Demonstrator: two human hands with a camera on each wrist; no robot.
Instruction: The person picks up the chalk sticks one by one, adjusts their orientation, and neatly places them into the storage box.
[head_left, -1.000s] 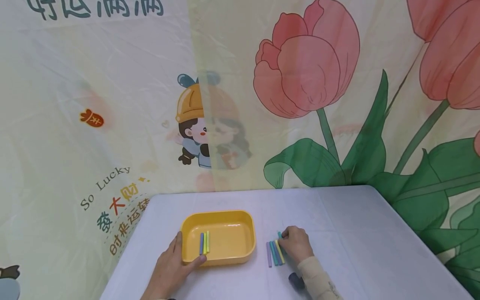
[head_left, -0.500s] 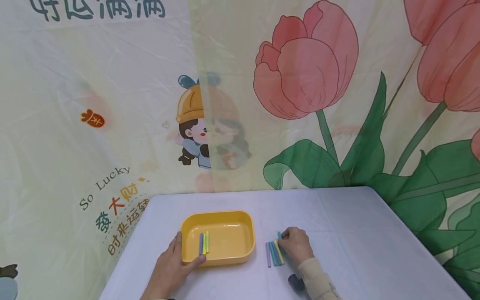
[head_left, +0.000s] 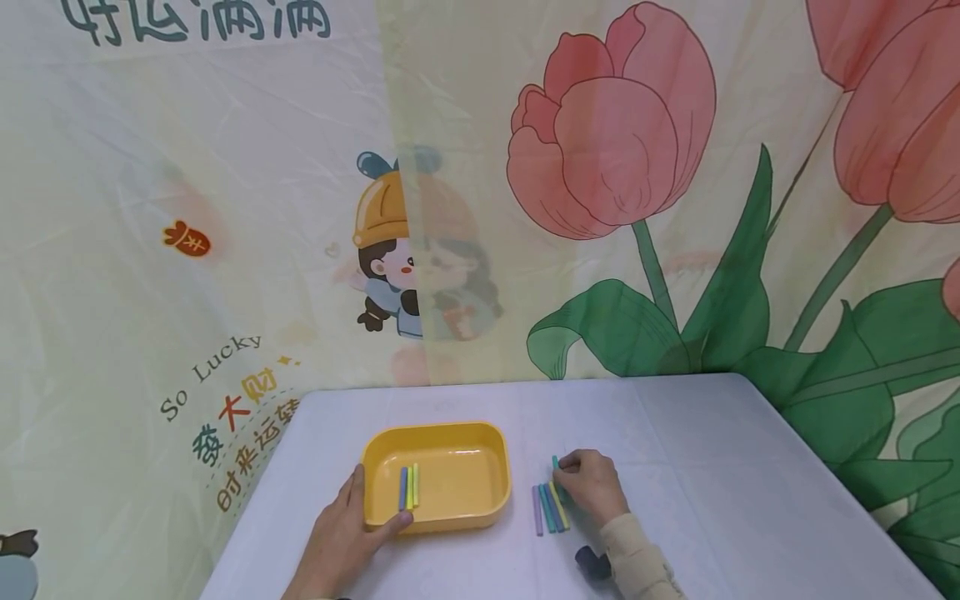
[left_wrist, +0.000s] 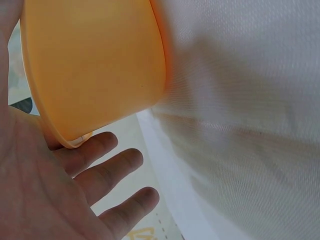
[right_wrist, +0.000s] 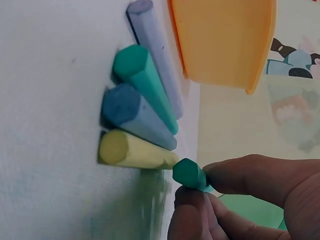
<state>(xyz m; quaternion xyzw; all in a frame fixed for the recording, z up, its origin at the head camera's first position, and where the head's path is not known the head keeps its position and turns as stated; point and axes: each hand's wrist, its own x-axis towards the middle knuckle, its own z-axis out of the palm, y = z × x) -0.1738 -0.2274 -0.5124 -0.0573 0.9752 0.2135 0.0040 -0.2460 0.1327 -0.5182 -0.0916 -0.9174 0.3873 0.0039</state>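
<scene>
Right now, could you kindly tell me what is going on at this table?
A person's right hand pinches a green stick beside a row of four coloured sticks on the white-covered table. Their left hand rests against the near left corner of a yellow tray, in which three sticks lie side by side.

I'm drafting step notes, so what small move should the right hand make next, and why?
Probably carry the pinched green stick over to the yellow tray: the right hand already holds it, three sticks lie inside with room beside them, and the left hand rests against the tray.
</scene>
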